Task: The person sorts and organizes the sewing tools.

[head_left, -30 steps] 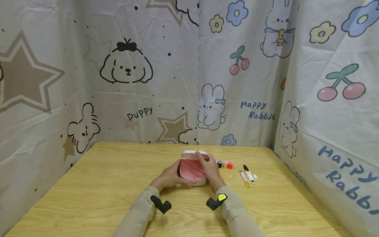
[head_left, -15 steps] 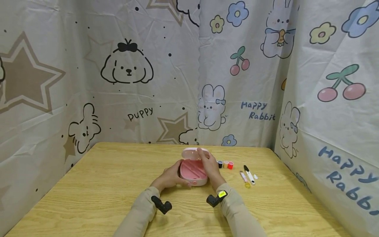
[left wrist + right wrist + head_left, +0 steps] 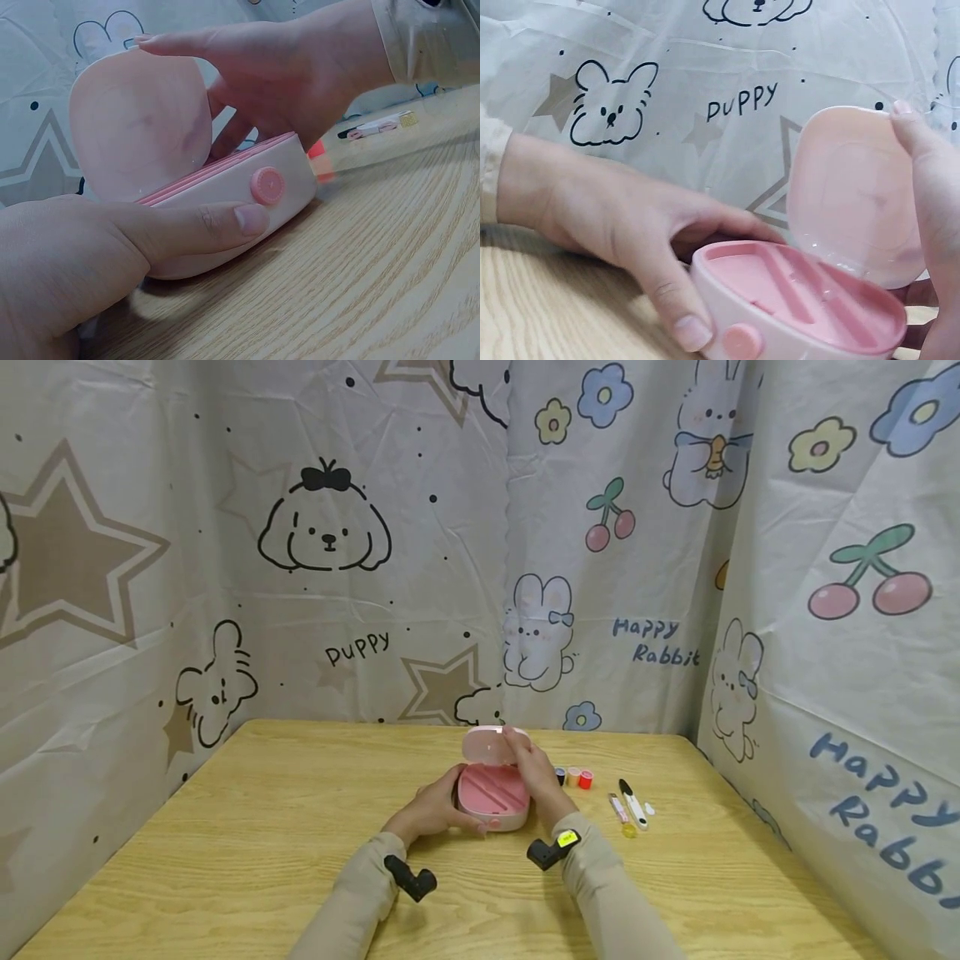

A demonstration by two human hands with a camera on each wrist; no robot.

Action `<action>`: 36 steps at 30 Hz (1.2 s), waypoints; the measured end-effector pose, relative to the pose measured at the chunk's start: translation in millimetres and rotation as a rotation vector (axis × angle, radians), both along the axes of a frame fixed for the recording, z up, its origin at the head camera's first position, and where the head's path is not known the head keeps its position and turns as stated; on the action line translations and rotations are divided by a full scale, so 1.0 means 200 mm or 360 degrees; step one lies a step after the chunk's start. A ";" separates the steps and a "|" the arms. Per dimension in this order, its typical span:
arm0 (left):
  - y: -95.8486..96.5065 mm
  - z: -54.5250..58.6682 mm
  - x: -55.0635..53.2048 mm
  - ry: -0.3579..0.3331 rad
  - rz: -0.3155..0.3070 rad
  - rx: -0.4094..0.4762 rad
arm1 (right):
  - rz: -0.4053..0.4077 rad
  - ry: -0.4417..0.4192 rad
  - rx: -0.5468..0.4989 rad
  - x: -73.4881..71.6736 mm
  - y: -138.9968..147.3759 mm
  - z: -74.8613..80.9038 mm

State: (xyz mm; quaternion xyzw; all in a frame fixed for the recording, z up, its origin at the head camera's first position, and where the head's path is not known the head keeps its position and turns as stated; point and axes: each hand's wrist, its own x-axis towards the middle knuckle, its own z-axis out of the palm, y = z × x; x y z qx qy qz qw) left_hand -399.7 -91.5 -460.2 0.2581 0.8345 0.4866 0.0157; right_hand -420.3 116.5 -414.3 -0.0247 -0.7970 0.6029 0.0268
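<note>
A pale pink plastic box [image 3: 504,821] stands on the table with its lid [image 3: 483,747] raised. Inside is a darker pink tray [image 3: 742,274] with slanted slots, and a round pink button [image 3: 267,185] marks the front wall. My left hand [image 3: 429,805] grips the base from the left, its thumb along the front beside the button. My right hand [image 3: 537,775] holds the lid at its right side, thumb [image 3: 907,120] on the upper rim and the other fingers behind and below. The lid stands nearly upright in both wrist views.
Right of the box stand small thread spools: dark [image 3: 559,776], beige [image 3: 573,777] and red [image 3: 586,779]. Farther right lie a white tool with a black tip [image 3: 633,804], a slim pink-and-white item [image 3: 618,808], a yellow round piece [image 3: 628,831] and a white bit [image 3: 649,808]. Printed curtains surround the table.
The lid has swung up and back from partly raised to nearly upright, my right hand rising with it. My left hand has stayed on the base.
</note>
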 end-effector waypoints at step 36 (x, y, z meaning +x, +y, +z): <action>0.00 0.00 0.01 -0.0025 0.0004 -0.0009 | 0.0115 -0.0166 -0.0089 -0.05 0.03 0.07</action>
